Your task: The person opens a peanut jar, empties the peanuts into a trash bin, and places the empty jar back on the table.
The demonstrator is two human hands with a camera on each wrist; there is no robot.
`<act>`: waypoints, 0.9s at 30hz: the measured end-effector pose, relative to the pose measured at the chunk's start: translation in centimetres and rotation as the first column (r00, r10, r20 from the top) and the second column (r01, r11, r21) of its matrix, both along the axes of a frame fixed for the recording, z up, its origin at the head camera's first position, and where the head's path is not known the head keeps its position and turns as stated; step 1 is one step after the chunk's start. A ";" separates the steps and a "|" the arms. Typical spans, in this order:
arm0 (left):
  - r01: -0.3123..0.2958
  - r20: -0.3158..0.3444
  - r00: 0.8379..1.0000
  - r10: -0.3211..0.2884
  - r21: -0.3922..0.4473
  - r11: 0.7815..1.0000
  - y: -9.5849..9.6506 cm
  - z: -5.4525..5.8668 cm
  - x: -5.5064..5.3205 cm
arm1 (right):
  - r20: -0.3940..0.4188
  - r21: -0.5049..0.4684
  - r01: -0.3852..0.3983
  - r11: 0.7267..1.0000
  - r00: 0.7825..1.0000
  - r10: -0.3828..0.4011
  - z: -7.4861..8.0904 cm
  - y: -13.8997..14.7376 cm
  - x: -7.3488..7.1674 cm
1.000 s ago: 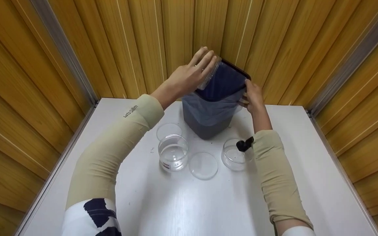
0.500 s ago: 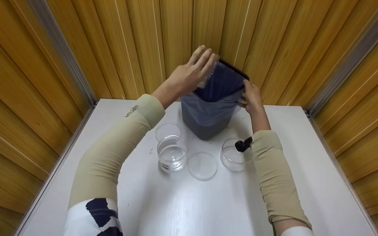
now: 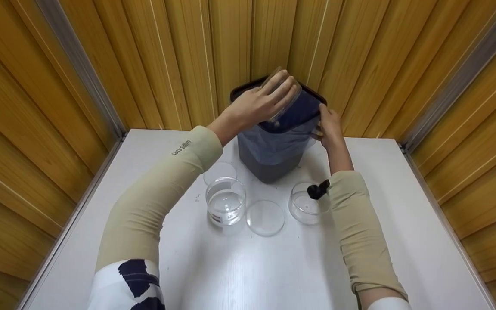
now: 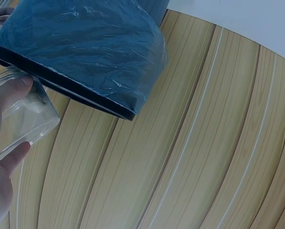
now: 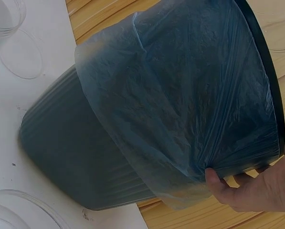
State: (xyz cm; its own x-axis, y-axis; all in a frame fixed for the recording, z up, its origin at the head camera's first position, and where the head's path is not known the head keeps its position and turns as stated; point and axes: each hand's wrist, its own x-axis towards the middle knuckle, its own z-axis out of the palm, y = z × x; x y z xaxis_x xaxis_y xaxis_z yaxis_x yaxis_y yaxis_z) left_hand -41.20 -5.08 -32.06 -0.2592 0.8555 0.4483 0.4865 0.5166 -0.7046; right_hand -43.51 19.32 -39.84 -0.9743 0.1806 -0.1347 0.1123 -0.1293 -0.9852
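Note:
My left hand (image 3: 258, 101) grips a clear plastic container (image 4: 39, 119), tilted over the mouth of a dark grey trash bin (image 3: 269, 170). In the left wrist view, the thumb and a finger hold the container's sides near the black rim; what is inside is hard to make out. A translucent blue bag (image 5: 171, 95) lines the bin and folds down over its outside. My right hand (image 5: 257, 191) holds the bin's rim with the bag at the right, fingers curled at the edge. The bin leans on the white table, and its inside bottom is hidden.
Nearer stand a clear round dish with liquid (image 3: 226, 204) and another clear dish (image 3: 304, 211), partly behind a black piece on the right sleeve. A round clear lid (image 3: 266, 218) lies between them, another lid (image 3: 221, 168) behind the left dish. Wood-look walls (image 3: 187, 56) enclose the table.
My left hand has moved right and slightly down with the container, further over the bin's mouth, uncovering the rim's left corner. My right hand and the bin stay nearly still.

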 end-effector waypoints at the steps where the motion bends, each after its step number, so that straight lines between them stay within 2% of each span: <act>1: -0.005 0.004 1.000 0.005 -0.005 1.000 0.0 0.0 0.0 | 0.002 -0.002 0.000 1.000 1.000 0.000 0.0 0.0 0.0; 11: -0.055 0.119 0.991 0.061 -0.056 0.997 -0.1 0.9 0.2 | 0.001 -0.037 -0.002 0.999 1.000 0.002 0.1 0.2 0.2; 14: -0.029 0.045 0.998 0.032 -0.060 0.998 0.0 0.8 0.1 | 0.005 -0.045 0.000 0.999 1.000 0.000 0.1 0.4 0.1; 16: 0.021 -0.030 0.999 -0.024 -0.093 0.995 0.1 0.5 0.1 | 0.019 -0.048 0.002 0.999 1.000 -0.001 0.1 0.4 0.1; 18: 0.085 -0.100 0.990 -0.102 -0.154 0.984 0.3 0.3 0.1 | 0.031 -0.035 0.005 0.999 1.000 -0.004 0.1 0.5 0.0; 21: 0.125 -0.123 0.979 -0.161 -0.262 0.957 0.5 0.3 0.2 | 0.047 -0.008 0.011 1.000 0.999 -0.011 0.2 0.6 0.1; 23: 0.092 -0.120 0.984 -0.129 -0.276 0.957 0.6 0.7 0.2 | 0.048 -0.009 0.017 1.000 0.999 -0.016 0.2 0.6 0.1; 25: 0.036 -0.117 0.991 -0.070 -0.270 0.962 0.6 1.1 0.0 | 0.041 -0.016 0.021 1.000 0.999 -0.020 0.2 0.6 0.1; 27: -0.003 -0.105 0.994 -0.029 -0.289 0.957 0.5 1.6 -0.1 | 0.033 -0.025 0.018 1.000 0.999 -0.017 0.2 0.6 0.2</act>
